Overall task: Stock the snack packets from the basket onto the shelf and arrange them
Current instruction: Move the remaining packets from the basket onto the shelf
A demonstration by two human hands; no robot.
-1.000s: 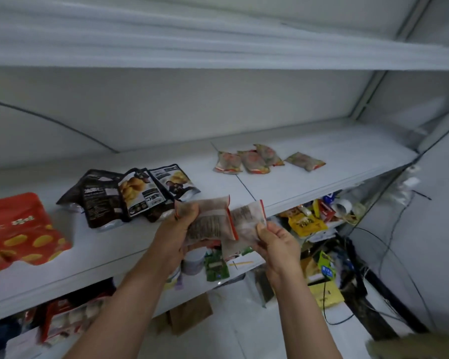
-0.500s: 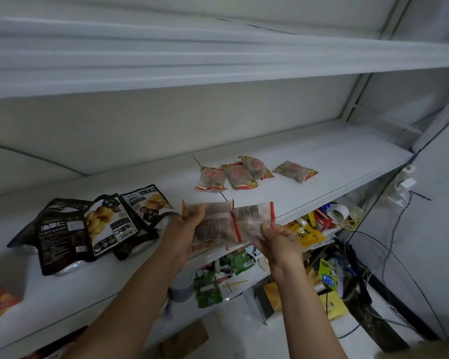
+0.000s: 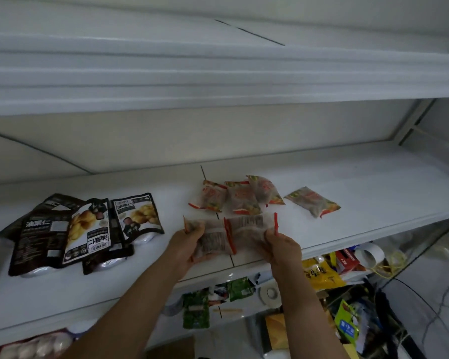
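Observation:
Two small clear snack packets with red edges are held side by side just above the white shelf (image 3: 360, 177). My left hand (image 3: 186, 244) grips the left packet (image 3: 213, 238), and my right hand (image 3: 283, 246) pinches the right packet (image 3: 249, 226) at its right end. Both show their printed backs. Behind them on the shelf lie three overlapping packets of the same kind (image 3: 240, 196) and one more (image 3: 313, 202) apart to the right. The basket is not in view.
Several black snack bags (image 3: 86, 229) lie overlapping on the shelf's left part. An upper shelf (image 3: 218, 73) overhangs. Lower shelves hold green packets (image 3: 196, 307), yellow bags (image 3: 322, 274), a tape roll (image 3: 270, 294) and clutter. Cables hang at the right.
Both hands have carried the two packets forward and lower over the shelf, closer to the row of small packets. The view has swung right, so the red bag at left is gone.

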